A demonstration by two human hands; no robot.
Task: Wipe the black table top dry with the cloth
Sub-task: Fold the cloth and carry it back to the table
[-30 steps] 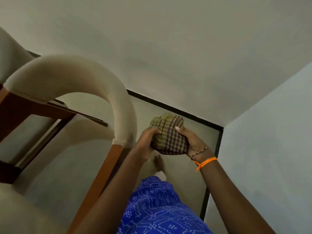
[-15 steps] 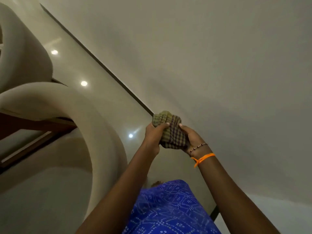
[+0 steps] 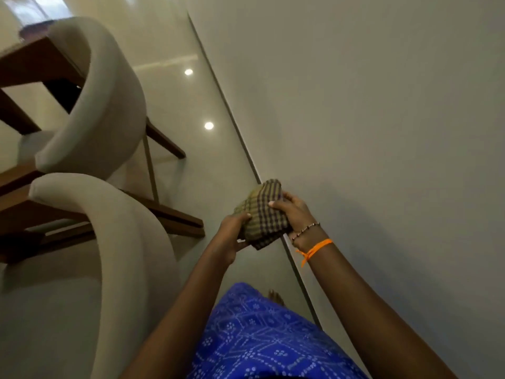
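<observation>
Holding a bunched checked cloth [image 3: 261,214], olive-green with dark purple lines, between both hands in mid-air, in front of the body and above a glossy pale floor [image 3: 175,94]. Left hand [image 3: 232,236] under and against the cloth's near-left side, thumb curled over the top edge, fingers wrapped beneath and mostly hidden. Right hand [image 3: 293,213] clasping the cloth's right side, thumb pressed on top, fingers curled round the far edge. Cloth gathered into a thick wad, one corner hanging below the hands. Beaded bracelet [image 3: 306,230] and orange thread band [image 3: 314,248] noted on the right wrist. Blue patterned garment [image 3: 262,337] at bottom centre, with a bare foot [image 3: 276,296] just beyond its hem. Plain grey wall [image 3: 382,119] filling the right side, meeting the floor along a dark skirting line [image 3: 226,108]. Two cream upholstered chairs with curved backs at left: nearer one [image 3: 117,242], farther one [image 3: 109,86], both on brown wooden legs. Brown wooden table [image 3: 30,64] partly seen behind the farther chair. Bright round light reflections [image 3: 209,125] on the floor. Black table top not identifiable in view; cloth well clear of any table surface.
</observation>
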